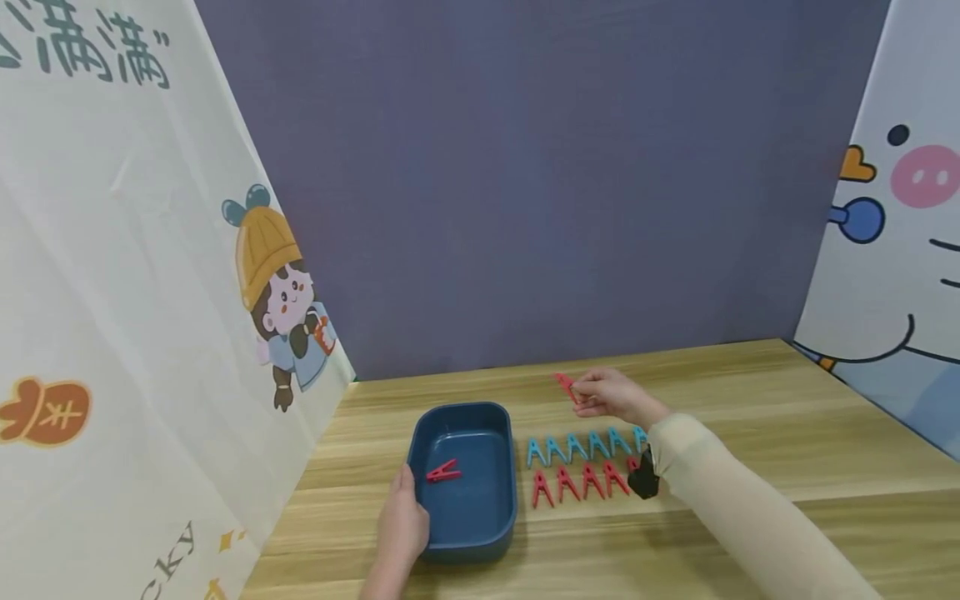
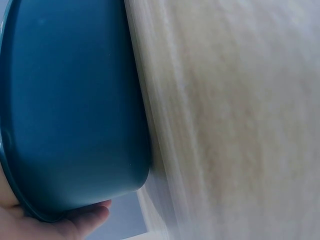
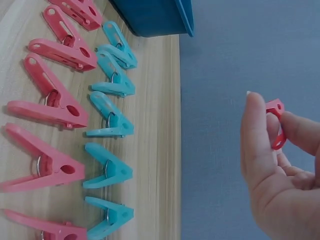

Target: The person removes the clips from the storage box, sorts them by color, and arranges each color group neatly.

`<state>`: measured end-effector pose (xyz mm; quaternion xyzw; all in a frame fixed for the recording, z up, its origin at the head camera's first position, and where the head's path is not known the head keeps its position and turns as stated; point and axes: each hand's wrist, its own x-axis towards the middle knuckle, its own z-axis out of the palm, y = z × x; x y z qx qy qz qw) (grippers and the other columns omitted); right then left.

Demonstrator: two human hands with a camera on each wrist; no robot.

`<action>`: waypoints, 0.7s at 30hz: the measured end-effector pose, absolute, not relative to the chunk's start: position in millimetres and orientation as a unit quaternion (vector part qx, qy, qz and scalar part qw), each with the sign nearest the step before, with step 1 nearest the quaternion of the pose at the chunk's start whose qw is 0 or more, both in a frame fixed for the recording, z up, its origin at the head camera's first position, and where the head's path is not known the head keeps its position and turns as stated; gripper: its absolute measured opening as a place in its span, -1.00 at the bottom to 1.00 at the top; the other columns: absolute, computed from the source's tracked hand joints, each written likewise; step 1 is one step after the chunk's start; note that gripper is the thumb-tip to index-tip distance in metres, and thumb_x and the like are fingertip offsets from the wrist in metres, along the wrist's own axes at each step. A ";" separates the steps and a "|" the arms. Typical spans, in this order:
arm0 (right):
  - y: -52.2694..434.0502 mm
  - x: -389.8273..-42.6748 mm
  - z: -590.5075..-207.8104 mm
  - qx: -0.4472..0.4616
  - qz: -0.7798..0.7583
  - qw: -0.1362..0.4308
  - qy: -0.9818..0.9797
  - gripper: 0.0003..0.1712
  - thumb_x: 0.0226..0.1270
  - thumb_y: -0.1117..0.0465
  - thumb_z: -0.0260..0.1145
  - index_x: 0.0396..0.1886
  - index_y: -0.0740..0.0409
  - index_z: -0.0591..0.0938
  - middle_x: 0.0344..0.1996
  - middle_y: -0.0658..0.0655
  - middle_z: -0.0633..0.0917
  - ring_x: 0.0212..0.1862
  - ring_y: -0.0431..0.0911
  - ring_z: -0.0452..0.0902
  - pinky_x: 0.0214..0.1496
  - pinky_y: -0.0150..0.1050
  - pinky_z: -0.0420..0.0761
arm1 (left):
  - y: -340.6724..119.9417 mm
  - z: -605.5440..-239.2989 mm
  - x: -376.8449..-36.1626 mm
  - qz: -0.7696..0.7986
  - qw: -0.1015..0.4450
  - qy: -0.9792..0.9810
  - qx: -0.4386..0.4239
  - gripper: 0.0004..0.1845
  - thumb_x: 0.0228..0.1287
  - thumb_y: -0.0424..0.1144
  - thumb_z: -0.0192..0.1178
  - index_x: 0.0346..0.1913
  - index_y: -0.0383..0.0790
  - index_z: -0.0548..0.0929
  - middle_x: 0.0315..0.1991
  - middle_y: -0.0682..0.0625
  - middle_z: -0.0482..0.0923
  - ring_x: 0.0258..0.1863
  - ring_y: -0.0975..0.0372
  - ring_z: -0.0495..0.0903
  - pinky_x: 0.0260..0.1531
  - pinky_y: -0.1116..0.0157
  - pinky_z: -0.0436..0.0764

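A dark blue rectangular bin (image 1: 471, 551) stands on the table with one red clothespin (image 1: 443, 472) lying inside. My left hand (image 1: 402, 518) grips the bin's left side near the front; in the left wrist view its fingers (image 2: 92, 220) wrap the rim. Raised beyond the rows of clothespins, my right hand (image 1: 611, 395) pinches another red clothespin (image 3: 278, 135) between thumb and fingers. Right of the bin lie a row of blue clothespins (image 1: 576, 447) and, nearer me, a row of red clothespins (image 1: 590, 481). The right sleeve and wrist camera partly cover the rows' right ends.
The wood-grain table (image 1: 750, 417) runs back to a dark blue-grey panel (image 1: 555, 183). A white printed sheet (image 1: 135, 275) borders the left side, and a cartoon-printed panel (image 1: 885, 275) borders the right. A black wrist camera (image 1: 643, 477) hangs under the right wrist.
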<state>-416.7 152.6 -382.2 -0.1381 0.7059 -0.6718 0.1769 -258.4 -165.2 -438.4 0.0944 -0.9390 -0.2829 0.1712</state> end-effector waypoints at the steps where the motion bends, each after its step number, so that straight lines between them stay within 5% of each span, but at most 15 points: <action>1: 153.7 -416.0 -382.1 -0.135 -0.674 0.177 0.705 -0.66 0.39 0.33 0.02 0.02 0.53 0.30 -0.35 0.24 0.48 -0.31 0.01 0.60 -0.15 -0.17 0.63 | -165.4 -438.6 -258.6 -0.282 0.171 -0.939 0.094 -0.46 0.11 -0.61 -0.09 0.23 -0.65 0.21 0.20 -0.46 0.23 0.18 -0.19 0.26 0.14 -0.06 0.30; 13: 173.9 -411.6 -385.6 -0.116 -0.674 0.187 0.705 -0.51 0.40 0.24 0.02 0.18 0.50 0.22 -0.33 0.17 0.48 -0.28 -0.04 0.60 -0.16 -0.16 0.63 | -165.9 -438.1 -259.3 -0.280 0.162 -0.942 0.093 -0.45 0.11 -0.62 -0.11 0.24 -0.66 0.18 0.21 -0.47 0.20 0.19 -0.20 0.25 0.14 -0.06 0.29; 21: 189.7 -404.5 -391.8 -0.107 -0.667 0.180 0.715 -0.59 0.39 0.21 0.03 0.08 0.44 0.32 -0.27 0.17 0.52 -0.19 0.04 0.58 -0.14 -0.14 0.62 | -166.3 -437.8 -258.5 -0.278 0.161 -0.943 0.091 -0.44 0.10 -0.62 -0.10 0.24 -0.66 0.19 0.20 -0.47 0.21 0.18 -0.21 0.26 0.13 -0.07 0.30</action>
